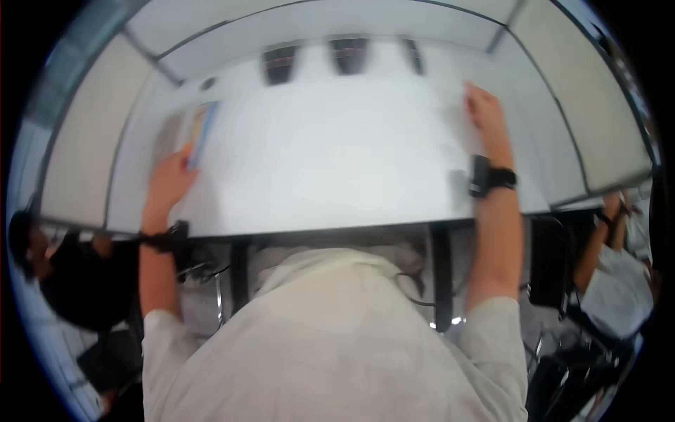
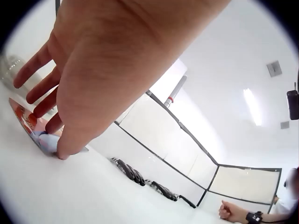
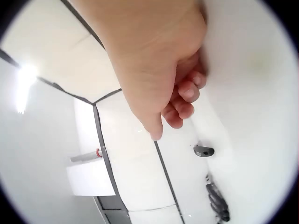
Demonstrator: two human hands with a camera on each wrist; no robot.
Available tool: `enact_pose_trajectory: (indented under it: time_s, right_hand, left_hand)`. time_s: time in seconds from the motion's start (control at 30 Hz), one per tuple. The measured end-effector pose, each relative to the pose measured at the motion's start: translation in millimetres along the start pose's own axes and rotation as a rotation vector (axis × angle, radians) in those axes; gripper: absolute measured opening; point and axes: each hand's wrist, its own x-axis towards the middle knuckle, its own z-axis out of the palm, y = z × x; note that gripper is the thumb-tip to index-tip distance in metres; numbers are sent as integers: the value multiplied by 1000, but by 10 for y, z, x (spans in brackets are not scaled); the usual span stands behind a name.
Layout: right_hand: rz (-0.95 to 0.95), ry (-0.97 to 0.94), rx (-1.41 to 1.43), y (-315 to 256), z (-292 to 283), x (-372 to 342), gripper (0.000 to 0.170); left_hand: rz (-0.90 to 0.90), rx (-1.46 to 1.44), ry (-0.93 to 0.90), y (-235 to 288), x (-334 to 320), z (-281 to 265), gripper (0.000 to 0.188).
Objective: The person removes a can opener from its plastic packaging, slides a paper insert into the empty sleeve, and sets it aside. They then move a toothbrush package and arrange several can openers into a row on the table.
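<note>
Since my left hand (image 1: 171,181) pinches the card (image 1: 203,128) by one end, it could slip; right hand (image 1: 485,111) loosely curled, empty.

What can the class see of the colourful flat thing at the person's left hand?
The colourful flat thing looks long and thin: blue beside yellow and orange from the head, with red and white print from the left wrist. Its material is too blurred to tell. It is at the left of the white table, its far end pointing away from the person. The left hand has its thumb at the near end; whether it pinches is unclear.
</note>
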Motion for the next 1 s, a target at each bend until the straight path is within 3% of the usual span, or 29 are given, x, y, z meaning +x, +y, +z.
enact_pose_trajectory:
  time_s: [0.03,0.07,0.1,0.17,0.2,0.3,0.37,0.5,0.57,0.63,0.7,0.77,0.87,0.93,1.0]
  right_hand:
    - [-59,22,-41,180,37,135,43]
    - [-117,47,-82,356,69,269,47]
    - [-36,56,-229,43,106,83,50]
    - [-80,68,-252,112,145,125,50]
    - [-75,58,-241,56,176,90,49]
    - [-18,44,-273,-39,162,55,47]
    - [-49,55,-240,-14,187,69,44]
    - [-80,94,-235,-22,175,7,45]
    - [-65,75,-294,-71,167,20,44]
    - [-59,50,-347,-81,188,83,43]
    - [-88,29,-307,-18,190,150,43]
    - [-93,8,-243,1,218,163,43]
    - [-105,36,-222,2,198,165,44]
    - [-108,31,-232,-9,181,152,44]
    - [-102,20,-235,2,167,167,44]
  left_hand:
    - [8,60,-32,-274,52,196,46]
    - [70,7,-34,-47,99,142,44]
    - [124,-40,-33,166,158,-44,42]
    - [3,-81,-47,458,384,-83,44]
    - [124,15,93,568,491,-77,49]
    - [111,-249,138,892,1094,75,59]
    - [218,-66,270,537,1700,647,73]
    - [-13,117,203,762,2442,1234,93]
    - [-193,-172,-104,1370,2254,834,100]
    - [-175,-173,-56,1332,2342,981,103]
    - [-191,-122,25,1421,2353,1026,96]
    - [-93,-220,170,1306,2487,1226,96]
    - [-94,-193,185,1694,2429,1031,92]
    - [-50,-98,178,1548,2670,1410,91]
    - [-54,23,98,1668,2629,1301,82]
